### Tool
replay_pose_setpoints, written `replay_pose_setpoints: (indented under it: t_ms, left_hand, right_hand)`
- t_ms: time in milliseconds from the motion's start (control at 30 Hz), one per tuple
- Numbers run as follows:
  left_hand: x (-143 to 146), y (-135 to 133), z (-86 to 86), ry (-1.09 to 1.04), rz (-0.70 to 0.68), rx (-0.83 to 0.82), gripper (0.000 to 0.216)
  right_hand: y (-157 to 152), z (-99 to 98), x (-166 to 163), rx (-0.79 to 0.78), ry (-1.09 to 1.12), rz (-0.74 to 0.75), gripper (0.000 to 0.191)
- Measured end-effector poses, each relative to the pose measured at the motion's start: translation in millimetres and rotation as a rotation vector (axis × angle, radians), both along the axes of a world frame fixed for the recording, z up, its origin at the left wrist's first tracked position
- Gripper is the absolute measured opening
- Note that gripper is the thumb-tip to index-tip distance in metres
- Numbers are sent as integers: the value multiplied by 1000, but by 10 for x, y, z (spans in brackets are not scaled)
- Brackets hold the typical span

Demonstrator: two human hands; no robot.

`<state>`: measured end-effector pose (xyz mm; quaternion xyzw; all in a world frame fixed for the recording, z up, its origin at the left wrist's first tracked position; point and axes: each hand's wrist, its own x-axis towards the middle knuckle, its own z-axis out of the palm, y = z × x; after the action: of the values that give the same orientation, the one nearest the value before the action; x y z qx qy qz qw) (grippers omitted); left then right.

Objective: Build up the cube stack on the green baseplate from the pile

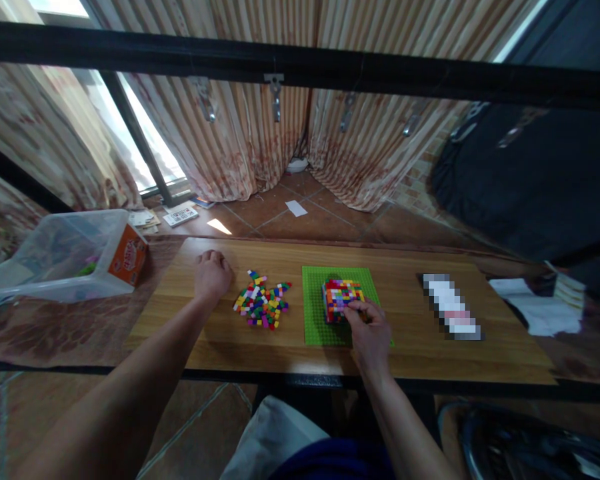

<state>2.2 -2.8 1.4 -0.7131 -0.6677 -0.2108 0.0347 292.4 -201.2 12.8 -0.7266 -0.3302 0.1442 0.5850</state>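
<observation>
- The right hand (370,331) reaches onto the green baseplate (314,319); its fingers (356,311) are curled and pressed together against the near right corner of the multi-coloured brick block (340,297)
- Its grip is drawn in tight at that corner; I cannot tell whether a single brick is pinched between the fingertips or whether they only press on the block
- The brick block stands on the baseplate, towards its far half, at about 11 o'clock from the right hand and touching its fingertips; the knuckles hide the block's near right edge
- The left hand (213,275) rests on the wooden surface (410,357), curled into a loose fist, knuckles up; nothing shows inside it
- A pile of loose coloured bricks (261,308) lies at about 4 o'clock from the left hand, near it but not touching; the pile sits between the two hands, just beside the baseplate's left edge
- A clear plastic bin (55,257) stands off the surface's left end, at 9 o'clock from the left hand; an orange carton (129,255) shows at the bin's right end
- A long pixelated object (453,307) lies at 3 o'clock from the block, well apart; a white cloth (540,313) lies beyond the surface's right end
</observation>
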Motion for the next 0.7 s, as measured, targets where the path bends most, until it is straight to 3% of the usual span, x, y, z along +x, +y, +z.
replay_pose_setpoints:
  t_ms: [700]
  left_hand:
    - [14, -12, 2, -55, 25, -45, 30]
  right_hand:
    - [-6, -70, 74, -10, -14, 70, 22]
